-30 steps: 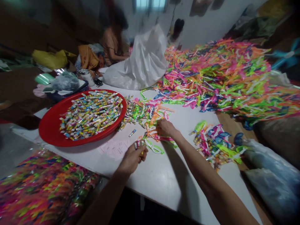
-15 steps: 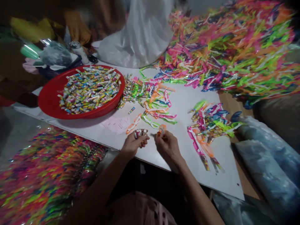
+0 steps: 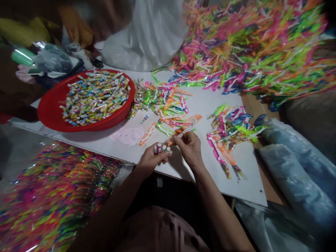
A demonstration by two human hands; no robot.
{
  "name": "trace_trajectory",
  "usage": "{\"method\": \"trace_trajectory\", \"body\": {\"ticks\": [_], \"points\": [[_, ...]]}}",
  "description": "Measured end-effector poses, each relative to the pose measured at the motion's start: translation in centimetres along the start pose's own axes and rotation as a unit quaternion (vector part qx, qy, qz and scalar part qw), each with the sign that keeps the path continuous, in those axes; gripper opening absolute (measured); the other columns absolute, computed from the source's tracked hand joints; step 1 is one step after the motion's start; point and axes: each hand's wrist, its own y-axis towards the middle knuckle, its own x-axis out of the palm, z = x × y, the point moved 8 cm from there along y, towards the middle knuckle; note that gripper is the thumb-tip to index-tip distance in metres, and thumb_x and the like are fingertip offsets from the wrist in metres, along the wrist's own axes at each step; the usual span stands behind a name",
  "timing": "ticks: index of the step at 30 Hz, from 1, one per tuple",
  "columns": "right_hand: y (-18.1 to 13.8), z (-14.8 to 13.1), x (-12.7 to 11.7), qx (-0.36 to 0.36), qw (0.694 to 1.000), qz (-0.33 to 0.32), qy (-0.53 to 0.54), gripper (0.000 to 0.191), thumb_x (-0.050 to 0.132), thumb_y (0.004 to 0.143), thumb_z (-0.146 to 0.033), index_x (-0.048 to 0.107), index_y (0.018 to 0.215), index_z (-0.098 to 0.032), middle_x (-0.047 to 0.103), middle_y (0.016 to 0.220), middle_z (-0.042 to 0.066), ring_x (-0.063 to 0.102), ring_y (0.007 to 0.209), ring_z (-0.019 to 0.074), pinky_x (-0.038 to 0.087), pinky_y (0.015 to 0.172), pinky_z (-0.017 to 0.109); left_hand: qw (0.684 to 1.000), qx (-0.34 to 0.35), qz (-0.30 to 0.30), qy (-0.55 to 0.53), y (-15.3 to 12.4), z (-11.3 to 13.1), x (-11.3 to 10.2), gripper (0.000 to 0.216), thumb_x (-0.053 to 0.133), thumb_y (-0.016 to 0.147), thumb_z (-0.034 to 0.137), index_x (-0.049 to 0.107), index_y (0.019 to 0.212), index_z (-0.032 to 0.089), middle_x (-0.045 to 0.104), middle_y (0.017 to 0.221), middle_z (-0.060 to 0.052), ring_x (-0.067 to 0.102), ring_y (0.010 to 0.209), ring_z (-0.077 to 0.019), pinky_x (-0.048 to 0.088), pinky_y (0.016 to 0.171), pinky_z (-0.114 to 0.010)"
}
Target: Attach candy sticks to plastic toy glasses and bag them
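My left hand (image 3: pixel 150 159) is closed round several small printed tubes (image 3: pixel 161 147) with white ends, held just above the table's front edge. My right hand (image 3: pixel 191 149) pinches orange plastic toy glasses (image 3: pixel 193 120) with a white strip along them, lifted over the white tabletop. Beyond both hands lies a pile of toy glasses (image 3: pixel 173 112) in orange, green and pink. One orange pair (image 3: pixel 147 134) rests apart, with a single tube (image 3: pixel 144 119) behind it. To the right is a heap of toy glasses packed with tubes (image 3: pixel 228 126).
A red basin (image 3: pixel 49 117) full of printed tubes stands at left, beside pink paper slips (image 3: pixel 127 135). A large heap of colourful glasses (image 3: pixel 252 49) and a grey sack (image 3: pixel 147 38) fill the back. Clear plastic bags (image 3: pixel 291 171) lie at right; packed bundles (image 3: pixel 57 196) at lower left.
My right hand has raised and turned the orange toy glasses, which now extend out to the upper right. The left hand still holds the tubes, slightly further right. The view has shifted a little.
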Motion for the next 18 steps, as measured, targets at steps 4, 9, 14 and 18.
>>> {"method": "trace_trajectory", "body": {"ticks": [4,9,14,18], "points": [[0.1,0.2,-0.1,0.019,0.999,-0.032,0.035,0.023,0.068,0.077,-0.039,0.061,0.084,-0.018,0.061,0.07,-0.002,0.056,0.06,0.0132,0.045,0.057,0.026,0.998,-0.026,0.013,-0.062,0.0,-0.3,0.4,0.041,0.076,0.068,0.044,0.058,0.089,0.013,0.065,0.068,-0.003,0.051,0.052,-0.0088,0.036,0.047,-0.021],[-0.5,1.7,0.0,0.069,0.992,-0.059,0.083,0.028,0.069,0.075,-0.042,0.06,0.088,-0.018,0.06,0.067,-0.003,0.053,0.056,0.0116,0.044,0.055,0.025,0.996,-0.014,0.027,-0.081,-0.6,-0.2,1.1,0.043,0.076,0.068,0.043,0.059,0.093,0.013,0.063,0.064,-0.001,0.045,0.045,-0.0063,0.027,0.042,-0.019],[-2.6,2.7,0.5,0.122,0.978,-0.039,0.164,0.029,0.07,0.074,-0.042,0.059,0.085,-0.018,0.058,0.065,-0.004,0.047,0.051,0.0084,0.038,0.05,0.022,0.996,-0.014,0.031,-0.083,-1.0,-1.3,0.9,0.035,0.075,0.068,0.039,0.062,0.086,0.012,0.061,0.061,-0.001,0.04,0.044,-0.0052,0.024,0.042,-0.02],[-4.5,4.0,0.7,0.144,0.979,0.024,0.145,0.028,0.069,0.074,-0.044,0.058,0.08,-0.018,0.05,0.054,-0.007,0.044,0.047,0.0088,0.036,0.047,0.021,0.999,-0.021,0.032,-0.016,-1.1,-2.4,1.6,0.031,0.073,0.069,0.04,0.064,0.079,0.012,0.06,0.058,-0.001,0.04,0.045,-0.006,0.026,0.044,-0.021]]}}
